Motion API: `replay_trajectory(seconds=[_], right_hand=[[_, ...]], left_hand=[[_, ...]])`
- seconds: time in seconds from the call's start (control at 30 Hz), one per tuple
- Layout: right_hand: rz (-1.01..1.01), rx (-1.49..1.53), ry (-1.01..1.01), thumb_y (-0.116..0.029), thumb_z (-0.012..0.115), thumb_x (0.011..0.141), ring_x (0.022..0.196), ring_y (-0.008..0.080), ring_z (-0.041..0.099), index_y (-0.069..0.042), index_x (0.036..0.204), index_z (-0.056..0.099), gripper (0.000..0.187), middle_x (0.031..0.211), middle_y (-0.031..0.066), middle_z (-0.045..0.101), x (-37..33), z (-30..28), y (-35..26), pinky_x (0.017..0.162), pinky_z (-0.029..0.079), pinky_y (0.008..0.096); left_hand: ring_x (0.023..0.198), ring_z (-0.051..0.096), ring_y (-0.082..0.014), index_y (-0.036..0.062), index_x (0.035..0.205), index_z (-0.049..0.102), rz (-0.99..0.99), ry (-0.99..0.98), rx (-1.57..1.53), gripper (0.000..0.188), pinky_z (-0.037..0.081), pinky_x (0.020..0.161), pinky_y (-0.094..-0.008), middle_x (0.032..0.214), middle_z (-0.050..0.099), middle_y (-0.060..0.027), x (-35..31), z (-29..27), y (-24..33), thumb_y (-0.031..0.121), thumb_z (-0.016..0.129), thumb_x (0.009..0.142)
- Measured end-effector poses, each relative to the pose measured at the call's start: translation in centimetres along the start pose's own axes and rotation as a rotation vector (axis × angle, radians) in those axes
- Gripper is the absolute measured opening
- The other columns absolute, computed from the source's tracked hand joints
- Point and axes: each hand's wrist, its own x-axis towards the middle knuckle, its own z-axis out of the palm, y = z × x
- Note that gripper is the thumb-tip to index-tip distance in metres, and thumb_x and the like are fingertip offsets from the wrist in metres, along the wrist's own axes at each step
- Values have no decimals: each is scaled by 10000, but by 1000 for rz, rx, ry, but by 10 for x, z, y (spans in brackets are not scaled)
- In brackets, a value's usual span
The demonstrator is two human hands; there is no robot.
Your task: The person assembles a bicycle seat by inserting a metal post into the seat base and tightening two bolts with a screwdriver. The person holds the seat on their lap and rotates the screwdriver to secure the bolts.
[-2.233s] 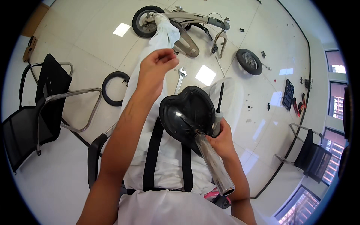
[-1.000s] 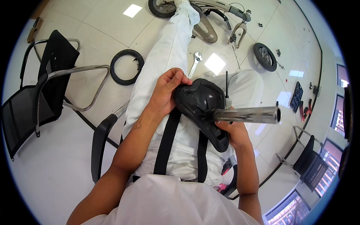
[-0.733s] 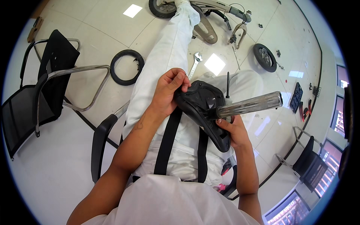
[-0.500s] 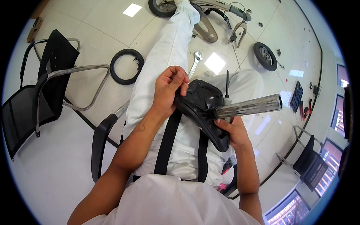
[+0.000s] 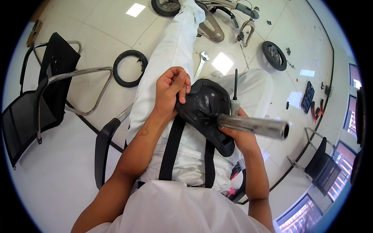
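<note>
The person sits with a black bicycle saddle (image 5: 204, 103) in the middle of the frame, above the lap, its underside turned toward the camera. Its broad end lies to the upper left and its narrow nose to the lower right. A worn metal seat post (image 5: 252, 126) juts from that underside toward the right, its open end facing right.

The right hand (image 5: 241, 135) is closed around the saddle's right side, the thumb beside the base of the post. A screwdriver (image 5: 236, 87) stands beside the saddle at this same hand, pale handle low and dark shaft pointing up; the post and saddle hide part of the grip. The left hand (image 5: 173, 91) is at the saddle's broad end, fingers curled and thumb drawn in against them; whether something small is pinched there cannot be told.

Just above the saddle, an adjustable wrench (image 5: 201, 64) lies on the tiled floor (image 5: 97, 35). A black tyre (image 5: 116, 73) lies at upper left of centre, and a partly cut-off bicycle frame (image 5: 227, 4) lies along the top edge. Toward the upper right are a small wheel (image 5: 274, 56), a dark tool case (image 5: 307, 95) and red-handled tools (image 5: 316, 112).
</note>
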Motion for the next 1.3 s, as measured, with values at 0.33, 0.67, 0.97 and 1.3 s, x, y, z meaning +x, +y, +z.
replay_trajectory(seconds=[0.33,0.67,0.97,1.3], right_hand=[[-138,-274,-147,-96,751,810,906,70,523,-20,1222,535,472,986,2,605,-1,-22,-15,828,444,242],[-35,-90,-314,-371,459,1020,705,88,515,-22,1255,539,428,970,44,629,-2,-22,-19,629,417,230],[-267,-312,-190,-220,515,966,770,135,499,21,1273,538,391,980,70,549,-10,-20,-32,708,407,252],[-529,-561,38,-32,687,788,866,184,562,1,1203,596,426,1001,112,605,-19,-14,-44,770,448,276]], left_hand=[[974,630,-217,64,1129,529,-93,-72,-330,216,501,944,-371,840,625,-62,-4,7,2,130,606,938],[1069,629,-265,64,1110,538,-228,-360,-250,207,441,1012,-405,887,670,-78,-8,-4,-3,58,611,917],[934,653,-211,18,977,633,-236,-287,-223,127,514,879,-318,901,670,-91,-6,-10,-8,103,673,891],[904,577,-177,23,994,592,-285,-182,-135,132,479,852,-306,973,616,-109,-9,11,10,6,621,867]])
